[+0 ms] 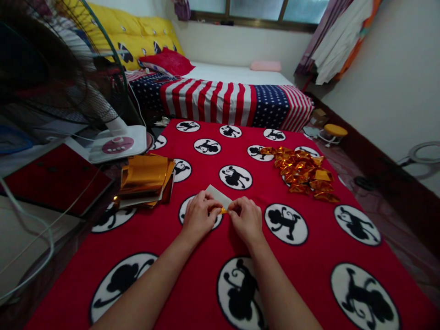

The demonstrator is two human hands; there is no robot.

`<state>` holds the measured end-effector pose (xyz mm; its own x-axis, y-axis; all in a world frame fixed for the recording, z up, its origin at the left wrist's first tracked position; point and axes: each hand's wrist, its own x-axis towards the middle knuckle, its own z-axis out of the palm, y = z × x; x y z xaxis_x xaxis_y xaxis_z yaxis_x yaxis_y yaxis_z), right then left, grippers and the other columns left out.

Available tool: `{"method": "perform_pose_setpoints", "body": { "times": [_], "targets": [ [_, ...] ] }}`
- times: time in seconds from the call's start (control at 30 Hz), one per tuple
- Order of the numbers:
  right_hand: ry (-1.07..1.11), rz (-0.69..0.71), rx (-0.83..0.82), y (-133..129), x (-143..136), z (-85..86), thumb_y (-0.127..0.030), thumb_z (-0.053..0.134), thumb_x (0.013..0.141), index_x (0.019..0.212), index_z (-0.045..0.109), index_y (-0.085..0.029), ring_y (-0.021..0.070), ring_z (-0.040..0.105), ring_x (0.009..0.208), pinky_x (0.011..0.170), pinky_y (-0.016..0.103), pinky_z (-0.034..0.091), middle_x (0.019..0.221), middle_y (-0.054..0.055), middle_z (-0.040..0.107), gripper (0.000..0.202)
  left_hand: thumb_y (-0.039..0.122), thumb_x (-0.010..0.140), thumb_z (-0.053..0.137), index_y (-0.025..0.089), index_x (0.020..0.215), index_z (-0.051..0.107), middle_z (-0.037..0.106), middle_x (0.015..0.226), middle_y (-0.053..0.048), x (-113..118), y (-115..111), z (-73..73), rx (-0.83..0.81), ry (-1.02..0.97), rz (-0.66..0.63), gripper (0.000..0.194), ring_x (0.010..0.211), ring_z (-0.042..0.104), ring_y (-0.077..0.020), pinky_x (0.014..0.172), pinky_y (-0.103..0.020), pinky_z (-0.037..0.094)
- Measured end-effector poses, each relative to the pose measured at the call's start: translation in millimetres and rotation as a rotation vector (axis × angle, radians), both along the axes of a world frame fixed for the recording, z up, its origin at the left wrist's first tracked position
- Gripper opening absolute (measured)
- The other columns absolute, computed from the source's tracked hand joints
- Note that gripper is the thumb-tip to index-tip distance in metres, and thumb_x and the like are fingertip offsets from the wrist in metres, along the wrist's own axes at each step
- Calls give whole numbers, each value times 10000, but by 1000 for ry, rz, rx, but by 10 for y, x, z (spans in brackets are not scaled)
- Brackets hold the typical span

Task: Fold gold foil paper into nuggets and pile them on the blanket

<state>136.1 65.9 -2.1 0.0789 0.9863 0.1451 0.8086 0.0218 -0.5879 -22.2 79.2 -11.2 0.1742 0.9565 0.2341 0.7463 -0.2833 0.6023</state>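
Observation:
Both hands meet over the middle of a red cloth (254, 201) printed with black monkeys in white circles. Between them is a sheet of paper (218, 195), pale on its upper face, with a small gold folded bit at its near edge. My left hand (202, 211) pinches the paper's left part, fingers curled. My right hand (245, 217) pinches its right corner with thumb and fingertips. To the left lies a stack of gold foil paper sheets (146, 176). Folded shiny gold pieces (302, 172) are heaped at the right.
A fan (118, 142) with a white base stands at the left, beside a dark red panel (55, 178) and white cables. Behind the cloth is a bed (220, 98) with a striped cover. A yellow stool (335, 130) stands at the back right.

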Motion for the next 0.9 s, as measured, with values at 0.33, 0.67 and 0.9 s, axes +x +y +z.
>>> {"method": "perform_pose_setpoints", "body": {
  "times": [0.33,0.67,0.9],
  "targets": [
    [20,-6,6,15,-1,-9,-127,651,716,725,645,-223,161,533,777,696,277,308,783,-20,642,97,242,786,681,250,851,767,589,939,-28,-25,41,-36,-32,-33,-22,108,867,577,-171,792,-305,454],
    [13,-3,11,9,2,-9,-132,648,716,723,647,-224,158,538,779,692,271,309,781,-21,644,93,132,811,595,262,950,770,582,977,-42,-153,114,-72,-53,-24,-188,259,918,568,-170,812,-292,465],
    [3,-1,9,8,7,-2,-125,639,716,723,654,-227,166,542,781,691,278,313,791,-16,649,104,241,800,643,266,955,769,578,971,-43,-153,90,-49,-19,13,-170,201,914,571,-183,789,-298,472]
  ]
}}
